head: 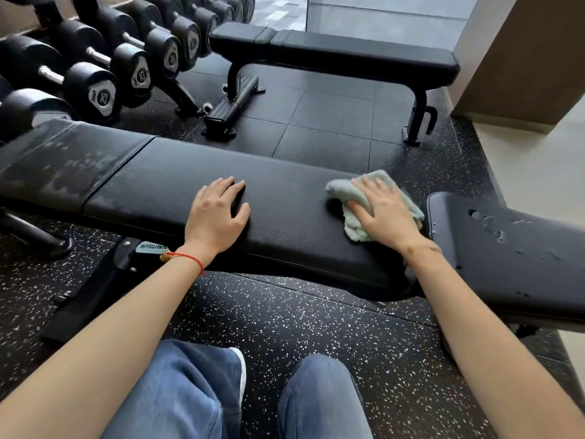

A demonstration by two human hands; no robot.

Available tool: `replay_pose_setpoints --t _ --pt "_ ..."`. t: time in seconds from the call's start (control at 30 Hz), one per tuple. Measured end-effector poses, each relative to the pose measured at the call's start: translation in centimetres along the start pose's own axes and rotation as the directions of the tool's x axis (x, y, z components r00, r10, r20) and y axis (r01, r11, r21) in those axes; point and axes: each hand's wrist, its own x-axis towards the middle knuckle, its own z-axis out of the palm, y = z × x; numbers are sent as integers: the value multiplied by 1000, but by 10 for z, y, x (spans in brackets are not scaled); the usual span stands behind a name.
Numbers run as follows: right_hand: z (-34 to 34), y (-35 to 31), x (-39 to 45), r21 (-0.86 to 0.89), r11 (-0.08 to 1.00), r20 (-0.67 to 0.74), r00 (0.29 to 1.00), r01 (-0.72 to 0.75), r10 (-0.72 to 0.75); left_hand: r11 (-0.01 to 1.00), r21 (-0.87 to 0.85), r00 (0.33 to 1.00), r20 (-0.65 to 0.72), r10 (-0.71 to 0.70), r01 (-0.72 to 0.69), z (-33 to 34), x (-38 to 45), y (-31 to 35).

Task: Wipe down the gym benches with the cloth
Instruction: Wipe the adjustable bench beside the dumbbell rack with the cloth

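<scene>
Black padding is covering the long bench (196, 185) that is stretching from left to right in front of the person. A silver label (151, 247) on the bench frame is showing upside-down letters that look like "NAUTILUS". The number 25 is showing on the end of one dumbbell (102, 97) on the rack at the far left; the other numbers are too blurry to read.

The right hand (384, 210) is pressing flat, fingers straight and spread, on the pale green cloth (351, 198). The soft, crumpled cloth is lying on the right end of the bench, partly hiding under the hand. The left hand (217, 213) is resting open on the smooth pad, holding nothing. A red string (186, 256) is circling that wrist.

Dull smears are showing on the left pad. Water drops are sitting on another pad (506, 248) at the right, which is cut off by the edge. A second bench (335, 52) is standing farther away on the speckled floor (285, 318).
</scene>
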Motion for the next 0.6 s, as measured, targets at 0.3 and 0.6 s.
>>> replay_pose_setpoints --t 0.3,0.6 --pt "3 -22 -1 7 990 40 990 138 -138 1000 7 999 53 11 -11 -4 4 0" --pt "25 -96 -9 96 895 89 891 436 -445 995 70 998 -3 -65 65 -13 8 -28"
